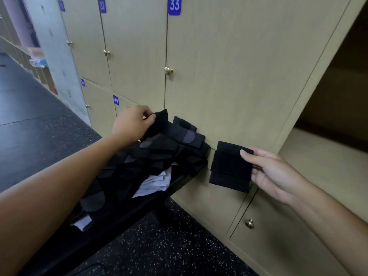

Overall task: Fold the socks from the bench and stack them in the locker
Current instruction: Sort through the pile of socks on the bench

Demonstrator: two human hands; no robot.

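A heap of black socks (159, 154) with grey heels lies on a dark bench (127, 218) that runs up to the lockers. My left hand (132, 123) pinches the cuff of one black sock (158, 124) at the top of the heap. To the right of the bench end, my right hand (276, 172) holds a folded black sock (229, 166) in the air, thumb on top. An open locker (328, 156) with a bare beige shelf stands at the far right.
Beige closed locker doors (219, 56) with brass knobs and blue number plates fill the wall. A white cloth (153, 183) lies among the socks. A lower door with a knob (249, 223) sits under my right hand. Dark speckled floor (169, 246) lies below.
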